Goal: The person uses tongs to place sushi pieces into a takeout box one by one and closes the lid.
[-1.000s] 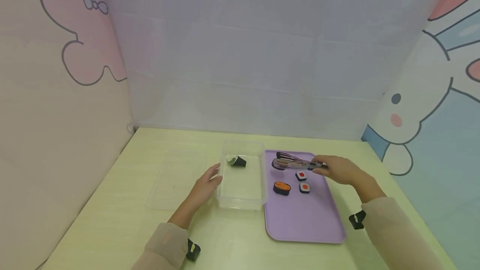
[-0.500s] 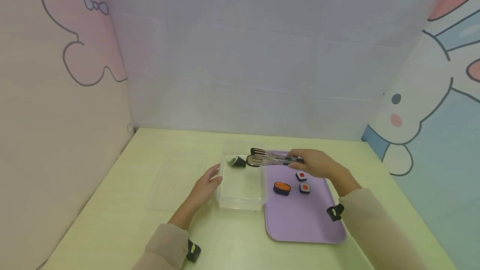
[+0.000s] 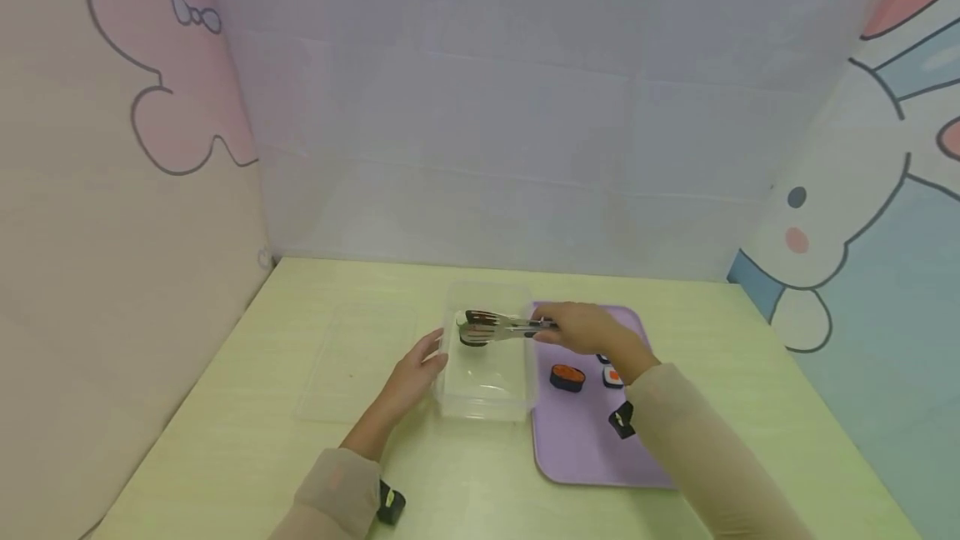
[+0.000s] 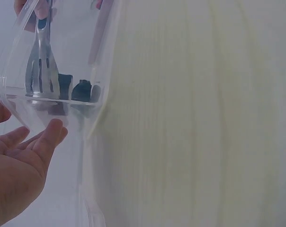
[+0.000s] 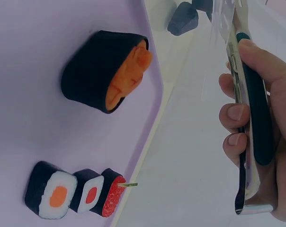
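My left hand (image 3: 411,373) rests its fingertips against the left wall of a clear plastic box (image 3: 483,408). My right hand (image 3: 583,327) grips a pair of metal tongs (image 3: 506,327) with slotted heads, which reach into the box. Right beside the tongs' heads in the left wrist view is a dark toy sushi piece (image 4: 64,87). Another dark sushi piece (image 4: 82,91) lies next to it. From the head view, the heads cover most of both. The right wrist view shows fingers (image 5: 235,113) wrapped around the tongs' dark-green handle.
On the purple tray (image 3: 573,457) sit an orange-topped sushi (image 3: 567,378), a roll with an orange centre (image 5: 55,196), one with a red centre (image 5: 89,194) and a red-topped piece (image 5: 112,195). A clear lid (image 3: 358,365) lies left of the box.
My right hand has carried the tongs leftward from above the tray into the clear box. The left hand has stayed at the box's wall.
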